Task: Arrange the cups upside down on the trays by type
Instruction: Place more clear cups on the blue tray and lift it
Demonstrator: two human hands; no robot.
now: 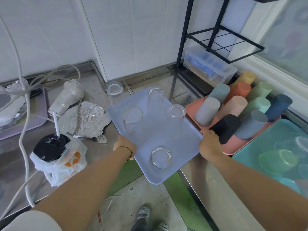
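A pale blue tray [176, 144] hangs over the gap between two steel counters, its near corner over the floor. My left hand [124, 145] grips its left edge and my right hand [209, 144] grips its right edge. Several clear glasses stand upside down on it, among them a tall one [133, 122], a faceted one [155, 100] and a short one [160, 157]. One more clear glass [115, 94] stands on the counter behind the tray. To the right, a pink tray [233, 148] holds several coloured plastic cups upside down. A teal tray [250, 152] carries pale green cups [278, 160].
On the left counter lie crumpled foil [86, 119], a bagged drink cup with a black lid [51, 147], white cables [23, 130] and a lilac tray [41, 114]. A black wire rack [221, 42] and a clear box [210, 65] stand at the back right. Feet [143, 214] show below.
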